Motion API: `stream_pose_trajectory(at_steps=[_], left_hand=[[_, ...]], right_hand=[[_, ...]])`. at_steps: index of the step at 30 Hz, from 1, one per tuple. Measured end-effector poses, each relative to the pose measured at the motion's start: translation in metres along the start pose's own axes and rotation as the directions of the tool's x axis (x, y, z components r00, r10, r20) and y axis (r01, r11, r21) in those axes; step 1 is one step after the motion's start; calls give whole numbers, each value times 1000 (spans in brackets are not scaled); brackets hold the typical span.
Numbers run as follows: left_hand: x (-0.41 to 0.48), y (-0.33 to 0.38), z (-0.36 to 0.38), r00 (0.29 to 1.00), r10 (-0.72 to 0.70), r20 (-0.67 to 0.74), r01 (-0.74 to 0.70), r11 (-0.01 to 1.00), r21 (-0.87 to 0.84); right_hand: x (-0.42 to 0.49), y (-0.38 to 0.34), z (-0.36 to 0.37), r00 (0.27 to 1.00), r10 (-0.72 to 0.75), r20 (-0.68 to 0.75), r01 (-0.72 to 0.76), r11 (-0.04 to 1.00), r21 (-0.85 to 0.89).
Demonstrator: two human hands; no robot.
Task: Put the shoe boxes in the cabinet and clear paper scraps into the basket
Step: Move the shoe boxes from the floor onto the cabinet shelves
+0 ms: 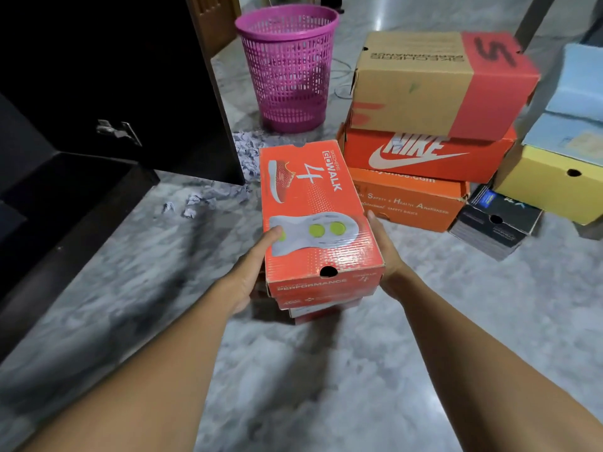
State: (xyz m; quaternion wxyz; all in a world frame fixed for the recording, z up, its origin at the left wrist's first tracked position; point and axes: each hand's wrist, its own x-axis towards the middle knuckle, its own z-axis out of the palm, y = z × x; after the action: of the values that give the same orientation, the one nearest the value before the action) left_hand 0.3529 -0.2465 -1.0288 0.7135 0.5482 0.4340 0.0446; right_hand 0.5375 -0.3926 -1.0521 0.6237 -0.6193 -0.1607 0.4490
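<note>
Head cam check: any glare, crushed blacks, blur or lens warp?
Head view: cabinet interior crushed to near black; glare streak on the floor beyond the pink basket; floor at lower left smeared, while the orange GoWalk box print is sharp; wide-angle warp bends the blue box at the right edge.

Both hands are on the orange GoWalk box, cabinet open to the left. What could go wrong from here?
1. The left hand and right hand grip the GoWalk box near its close end only; the far end could dip and the box slip.
2. Paper scraps lie on the floor before the cabinet; the box may sweep them inside, or they could slide underfoot.
</note>
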Motion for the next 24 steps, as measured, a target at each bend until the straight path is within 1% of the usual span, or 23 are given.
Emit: stream_pose_trajectory(at_steps=[2,4,6,10,12,15,17,18,20,22,24], left_hand=[[1,2,1,998,51,-25,-52,998,-34],[-3,4,3,994,94,-46,-98,991,-88],[-12,7,2,991,110,-81,-120,983,-136],[-39,23,-12,983,117,-143,-150,957,-249],[-55,37,-28,984,95,-153,-129,964,-234],[-85,58,-56,982,64,-179,-92,984,-152],[-102,68,-78,980,37,-196,-67,987,-148],[-110,74,-89,974,25,-227,-60,987,-147],[-120,82,-113,949,25,-315,-72,988,-139],[-126,90,-135,921,61,-385,-124,982,-142],[-128,98,-156,898,77,-433,-170,969,-181]], right_hand=[[2,-7,0,999,9,50,-9,1000,-1],[4,-19,1,997,-10,80,13,999,-33],[4,-37,4,994,-56,92,64,995,-83],[5,-74,23,987,-91,130,117,972,-205],[7,-90,36,981,-76,178,118,964,-237],[9,-104,60,960,-45,275,108,970,-218],[11,-108,81,952,-47,301,119,968,-223],[11,-111,95,940,-42,339,122,969,-216],[9,-117,125,923,-18,383,124,960,-252],[12,-125,153,905,14,426,132,941,-311],[15,-138,178,878,3,478,189,917,-352]])
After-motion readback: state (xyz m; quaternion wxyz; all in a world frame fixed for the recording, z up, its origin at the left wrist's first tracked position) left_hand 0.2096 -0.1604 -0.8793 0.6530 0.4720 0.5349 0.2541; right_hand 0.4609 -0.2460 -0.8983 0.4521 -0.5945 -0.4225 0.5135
